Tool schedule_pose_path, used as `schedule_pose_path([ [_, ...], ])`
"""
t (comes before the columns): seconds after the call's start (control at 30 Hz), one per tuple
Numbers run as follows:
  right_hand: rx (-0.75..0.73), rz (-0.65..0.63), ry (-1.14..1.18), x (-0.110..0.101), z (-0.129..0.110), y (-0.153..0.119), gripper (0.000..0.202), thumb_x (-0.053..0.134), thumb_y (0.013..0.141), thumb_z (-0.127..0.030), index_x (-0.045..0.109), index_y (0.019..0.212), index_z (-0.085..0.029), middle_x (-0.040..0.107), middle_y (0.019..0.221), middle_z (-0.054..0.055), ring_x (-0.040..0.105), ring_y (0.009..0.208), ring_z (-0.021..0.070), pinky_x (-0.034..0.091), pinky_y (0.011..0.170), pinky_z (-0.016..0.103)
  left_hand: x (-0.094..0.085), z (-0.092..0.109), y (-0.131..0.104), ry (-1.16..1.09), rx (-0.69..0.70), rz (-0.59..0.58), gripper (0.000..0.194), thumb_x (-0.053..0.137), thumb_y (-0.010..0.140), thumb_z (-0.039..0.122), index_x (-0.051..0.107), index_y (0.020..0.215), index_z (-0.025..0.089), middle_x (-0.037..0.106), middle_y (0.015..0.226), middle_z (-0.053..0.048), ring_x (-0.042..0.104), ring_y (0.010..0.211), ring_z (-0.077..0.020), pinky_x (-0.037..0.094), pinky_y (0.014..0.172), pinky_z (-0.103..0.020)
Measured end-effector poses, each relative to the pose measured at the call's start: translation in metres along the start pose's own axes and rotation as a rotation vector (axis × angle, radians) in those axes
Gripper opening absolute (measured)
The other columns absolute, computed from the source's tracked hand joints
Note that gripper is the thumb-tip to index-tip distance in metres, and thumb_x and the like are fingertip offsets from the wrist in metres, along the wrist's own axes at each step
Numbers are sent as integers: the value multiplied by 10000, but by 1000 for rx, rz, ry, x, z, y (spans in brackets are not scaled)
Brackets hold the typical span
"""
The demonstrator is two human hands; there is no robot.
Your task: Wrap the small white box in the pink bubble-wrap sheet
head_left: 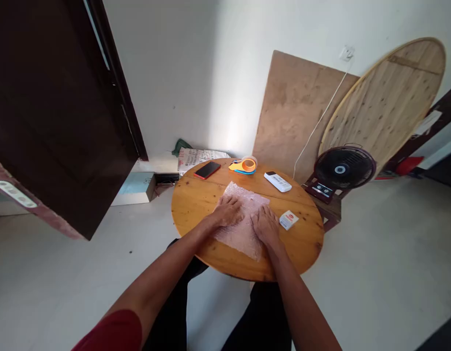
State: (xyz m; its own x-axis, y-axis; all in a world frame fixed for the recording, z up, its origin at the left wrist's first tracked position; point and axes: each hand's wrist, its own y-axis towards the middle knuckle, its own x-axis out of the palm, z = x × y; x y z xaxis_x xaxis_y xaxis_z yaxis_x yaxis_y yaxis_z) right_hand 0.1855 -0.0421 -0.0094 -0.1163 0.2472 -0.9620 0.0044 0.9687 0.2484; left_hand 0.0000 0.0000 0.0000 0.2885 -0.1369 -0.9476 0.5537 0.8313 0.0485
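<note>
Pinkish, translucent bubble wrap (237, 238), dimpled and roughly four-sided, lies flat across the middle of the round, knotty wooden desk (188, 209) under your hands. Your left hand (228, 211) rests palm down on it, fingers extended and gripping nothing; your right hand (266, 225) lies flattened over its right side, likewise without a grip. Just beside your right hand sits a small white box (288, 220) with red print. Toward the far edge you have a flat, black-screened phone (207, 170) with red sides, a curved orange-and-blue plastic tape dispenser (243, 165) and an oblong white plastic remote (278, 182). Beyond, to your right, stands a dark, round-caged fan (344, 168) before a large disc of pale planks (386, 102).
</note>
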Motion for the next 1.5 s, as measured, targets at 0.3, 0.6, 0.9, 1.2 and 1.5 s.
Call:
schedule_pose_path([
  [0.3, -10, 18, 2, 6, 4, 1, 458, 320, 949, -324, 478, 1291, -64, 452, 1396, 199, 394, 1292, 282, 282, 1048, 419, -2, 34, -34, 22, 133, 37, 594, 393, 896, 523, 369, 1411, 229, 269, 1528, -146, 204, 1422, -332, 148, 1134, -551],
  [0.6, -33, 95, 16, 13, 15, 1, 436, 322, 916, -213, 486, 1290, -59, 489, 1362, 190, 431, 1250, 263, 312, 1044, 404, 21, 38, -36, -1, 156, 91, 829, 401, 762, 763, 372, 1417, 256, 283, 1521, -149, 209, 1406, -389, 112, 1108, -609],
  [0.9, -57, 203, 25, -24, 22, 2, 411, 416, 863, -277, 576, 1223, -159, 445, 1416, 127, 436, 1248, 273, 343, 1030, 421, 21, 38, -37, -21, 150, 113, 847, 407, 738, 784, 405, 1396, 250, 293, 1515, -149, 207, 1404, -390, 112, 1104, -614],
  [1.2, 135, -34, -67, -45, 79, -6, 696, 566, 761, -396, 406, 1375, -111, 500, 1348, 213, 475, 1225, 344, 367, 977, 476, 20, 37, -37, -68, 145, 97, 851, 441, 710, 785, 430, 1372, 251, 307, 1511, -131, 202, 1406, -387, 87, 1114, -609],
  [1.5, 283, 142, 633, -78, 66, -13, 646, 593, 746, -470, 523, 1275, -107, 601, 1247, 168, 581, 1105, 292, 429, 953, 412, 25, 35, -36, -74, 158, 114, 883, 429, 712, 795, 394, 1394, 234, 290, 1515, -148, 180, 1416, -381, 89, 1118, -608],
])
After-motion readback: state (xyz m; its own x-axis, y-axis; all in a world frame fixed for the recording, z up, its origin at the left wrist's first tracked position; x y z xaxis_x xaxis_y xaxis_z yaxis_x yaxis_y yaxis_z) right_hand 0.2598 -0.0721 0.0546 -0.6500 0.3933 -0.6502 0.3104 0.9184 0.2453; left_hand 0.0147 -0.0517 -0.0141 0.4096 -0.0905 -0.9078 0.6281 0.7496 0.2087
